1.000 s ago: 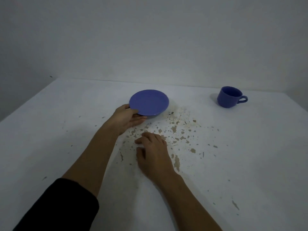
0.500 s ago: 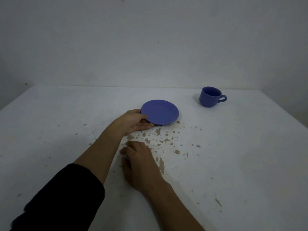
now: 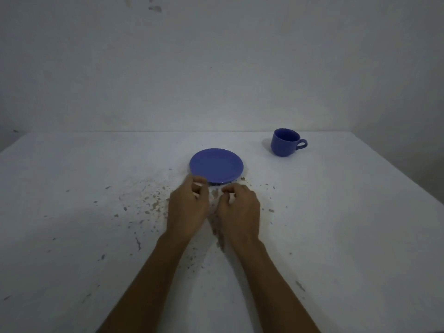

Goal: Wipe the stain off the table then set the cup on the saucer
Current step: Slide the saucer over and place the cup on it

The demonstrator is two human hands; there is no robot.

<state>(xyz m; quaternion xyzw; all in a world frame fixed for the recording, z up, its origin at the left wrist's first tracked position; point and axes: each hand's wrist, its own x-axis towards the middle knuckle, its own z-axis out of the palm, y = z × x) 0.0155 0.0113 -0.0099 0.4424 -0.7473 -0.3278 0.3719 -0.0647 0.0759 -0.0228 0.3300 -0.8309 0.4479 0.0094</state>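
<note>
A blue saucer [image 3: 216,165] lies flat on the white table [image 3: 72,188], near the middle. A blue cup [image 3: 285,142] stands upright behind it to the right, handle pointing right. My left hand [image 3: 188,207] hovers just in front of the saucer's near edge, fingers curled loosely, holding nothing. My right hand [image 3: 239,210] is beside it, fingers also curled and apart, nothing in it. Brownish stain specks [image 3: 153,205] are scattered over the table around and under both hands. No cloth is in view.
A plain grey wall [image 3: 216,68] rises right behind the table's far edge. The table's right edge [image 3: 396,174] runs diagonally toward me. More flecks [image 3: 299,284] lie near my right forearm.
My left hand has let go of the saucer, which now rests on the table. Both hands have come together in front of it with curled fingers. The view has shifted.
</note>
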